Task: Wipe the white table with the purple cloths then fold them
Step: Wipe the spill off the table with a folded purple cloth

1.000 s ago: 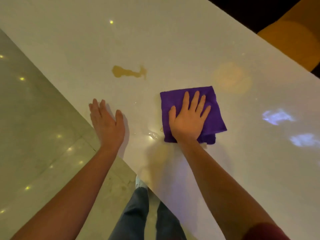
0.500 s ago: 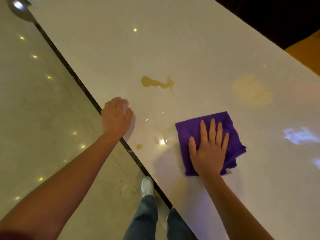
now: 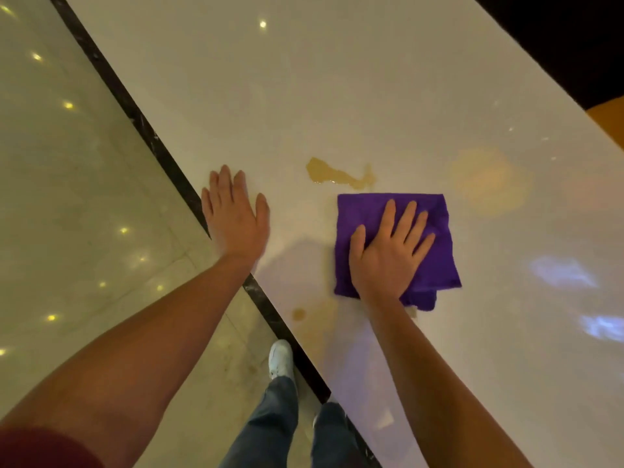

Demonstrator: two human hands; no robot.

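Note:
A folded purple cloth (image 3: pixel 435 244) lies flat on the glossy white table (image 3: pixel 337 96). My right hand (image 3: pixel 388 255) presses down on it with fingers spread. Just beyond the cloth's far edge sits a brown spill (image 3: pixel 334 173). A small brown drop (image 3: pixel 299 314) lies near the table's near edge, with a faint smear beside it. My left hand (image 3: pixel 236 217) rests flat and open on the table by its edge, holding nothing. Only one cloth is in view.
The table's dark edge (image 3: pixel 162 153) runs diagonally from top left to bottom centre. Left of it is shiny tiled floor (image 3: pixel 67 197). My legs and a white shoe (image 3: pixel 280 359) stand below the edge. An orange seat (image 3: pixel 607 119) shows at the far right.
My right hand has slid the cloth toward the brown spill, and its far edge now lies just short of it. My left hand has flattened from curled fingers. The wet drops by the cloth are gone.

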